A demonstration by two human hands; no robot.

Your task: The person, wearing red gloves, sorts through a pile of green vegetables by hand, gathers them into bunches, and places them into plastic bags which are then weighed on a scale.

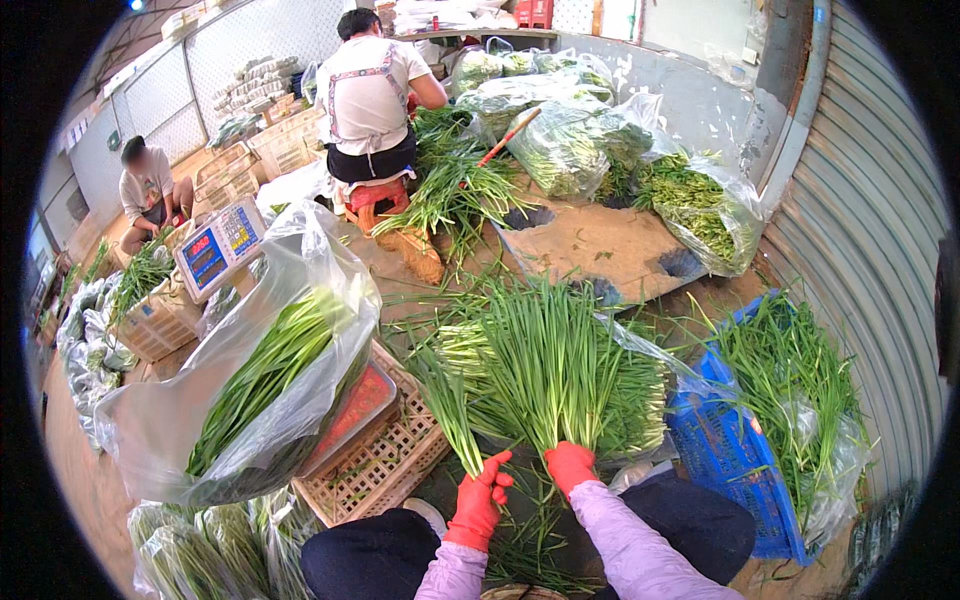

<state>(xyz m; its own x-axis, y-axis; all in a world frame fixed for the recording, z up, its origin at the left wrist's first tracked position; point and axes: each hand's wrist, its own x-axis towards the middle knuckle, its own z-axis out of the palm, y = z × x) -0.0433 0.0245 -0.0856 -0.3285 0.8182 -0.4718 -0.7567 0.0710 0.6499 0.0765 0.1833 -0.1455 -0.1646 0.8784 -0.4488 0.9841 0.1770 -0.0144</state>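
Both my hands wear red gloves. My right hand (571, 467) is closed round the pale stem ends of a large bunch of garlic chives (556, 360), its leaves fanning away from me. To its left, my left hand (478, 508) pinches the lower ends of a smaller bunch of chives (446, 408). More chives (635, 400) lie in a pile behind and beside the large bunch, partly covered by it. At my left, an open clear plastic bag (150, 430) with chives inside rests on the pan of a scale (345, 420).
The scale's display (218, 248) stands behind the bag, over a plastic crate (385, 470). A blue basket (715, 455) of loose chives sits at my right. Bagged chives (205, 550) lie at lower left. Two other people (368, 100) sit working farther off. A corrugated wall (880, 200) bounds the right.
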